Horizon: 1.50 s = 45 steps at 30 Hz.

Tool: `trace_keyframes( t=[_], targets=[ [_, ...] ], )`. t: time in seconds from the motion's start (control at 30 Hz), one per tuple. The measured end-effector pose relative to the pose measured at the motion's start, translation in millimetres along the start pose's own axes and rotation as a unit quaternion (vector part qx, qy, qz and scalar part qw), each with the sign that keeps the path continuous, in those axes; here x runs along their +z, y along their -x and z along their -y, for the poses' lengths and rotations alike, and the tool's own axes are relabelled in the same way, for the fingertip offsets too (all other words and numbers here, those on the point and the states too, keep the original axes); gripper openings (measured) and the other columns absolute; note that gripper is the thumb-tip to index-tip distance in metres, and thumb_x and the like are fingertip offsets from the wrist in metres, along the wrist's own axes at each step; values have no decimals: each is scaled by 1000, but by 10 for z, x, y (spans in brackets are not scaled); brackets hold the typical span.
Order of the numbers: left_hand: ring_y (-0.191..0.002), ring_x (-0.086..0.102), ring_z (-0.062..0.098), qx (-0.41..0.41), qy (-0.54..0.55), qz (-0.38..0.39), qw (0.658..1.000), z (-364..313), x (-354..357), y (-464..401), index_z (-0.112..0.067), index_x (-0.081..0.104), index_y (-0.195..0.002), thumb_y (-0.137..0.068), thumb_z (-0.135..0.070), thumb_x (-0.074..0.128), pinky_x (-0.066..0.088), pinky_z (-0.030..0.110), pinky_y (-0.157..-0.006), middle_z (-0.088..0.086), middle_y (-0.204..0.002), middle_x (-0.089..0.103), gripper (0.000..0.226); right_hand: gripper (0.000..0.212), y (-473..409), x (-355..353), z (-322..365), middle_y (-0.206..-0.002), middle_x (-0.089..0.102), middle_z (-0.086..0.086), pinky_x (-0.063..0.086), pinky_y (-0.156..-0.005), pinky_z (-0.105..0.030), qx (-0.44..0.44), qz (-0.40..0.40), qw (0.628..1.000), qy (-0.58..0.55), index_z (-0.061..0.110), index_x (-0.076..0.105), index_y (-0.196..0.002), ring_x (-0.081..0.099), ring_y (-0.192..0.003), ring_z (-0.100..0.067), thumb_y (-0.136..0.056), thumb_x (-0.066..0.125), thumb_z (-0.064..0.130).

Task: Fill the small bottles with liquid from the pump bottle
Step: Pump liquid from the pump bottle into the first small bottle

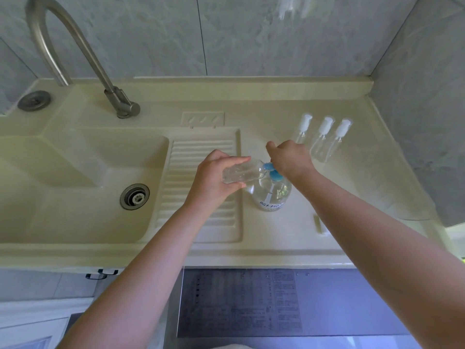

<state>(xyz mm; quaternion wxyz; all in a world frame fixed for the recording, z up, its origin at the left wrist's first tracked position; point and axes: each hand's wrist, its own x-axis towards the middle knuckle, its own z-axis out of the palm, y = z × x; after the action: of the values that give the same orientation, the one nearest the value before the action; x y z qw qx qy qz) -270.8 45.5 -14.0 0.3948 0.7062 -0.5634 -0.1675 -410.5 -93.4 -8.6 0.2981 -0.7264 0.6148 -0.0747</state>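
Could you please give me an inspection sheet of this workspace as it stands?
Surface: pale counter with sink and ribbed drainboard.
Job's things: pump bottle upright; one small bottle held tilted, mouth at the blue pump; three capped small bottles standing behind.
Clutter: small white piece on counter, cannot tell what.
Grippers: left hand grips the small bottle; right hand rests on the pump.
Cables: nothing seen.
Surroundings: faucet, grey tiled wall.
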Motion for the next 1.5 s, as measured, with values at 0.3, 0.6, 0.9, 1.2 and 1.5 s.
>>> trace_keyframes(
  t=[0.3,0.6,0.9,1.2,1.5],
  targets=[
    [-90,57,-3,-1,18,3,1000,-13,-18,-25,-25,70,-118,-58,-8,89,37,2,-85,-3,-100,59,66,75,-40,-70,-16,-101,66,-16,46,-86,-37,18,40,998,-34,9,70,-99,61,-94,-34,-90,27,70],
    [-89,61,9,-4,19,-15,1000,2,-15,3,-15,66,-96,-54,-9,90,44,12,-82,-4,-96,64,49,51,-2,28,-54,-94,66,-10,43,-70,-35,-23,-4,1000,20,12,60,-99,54,-73,-27,-96,23,47],
    [-87,61,8,-1,19,-20,1000,3,-15,12,-16,67,-96,-55,-11,90,46,15,-82,-6,-94,62,48,74,-13,-99,-7,-101,65,-17,47,-91,-37,-2,49,999,-24,8,70,-98,62,-94,-34,-96,23,65],
    [-88,61,7,-12,29,-20,999,26,-1,2,-17,68,-96,-54,-11,91,44,12,-82,-6,-94,64,48,31,63,6,0,-109,64,-15,44,-70,-34,4,9,999,-40,7,46,-126,54,-86,-37,-96,40,9],
    [-95,60,0,-31,65,-19,997,27,7,20,-20,68,-96,-56,-10,90,42,9,-86,-8,-100,66,46,70,71,-167,41,-96,64,-16,46,-85,-35,8,68,997,-40,7,69,-99,63,-89,-33,-97,27,63]
  ],
)
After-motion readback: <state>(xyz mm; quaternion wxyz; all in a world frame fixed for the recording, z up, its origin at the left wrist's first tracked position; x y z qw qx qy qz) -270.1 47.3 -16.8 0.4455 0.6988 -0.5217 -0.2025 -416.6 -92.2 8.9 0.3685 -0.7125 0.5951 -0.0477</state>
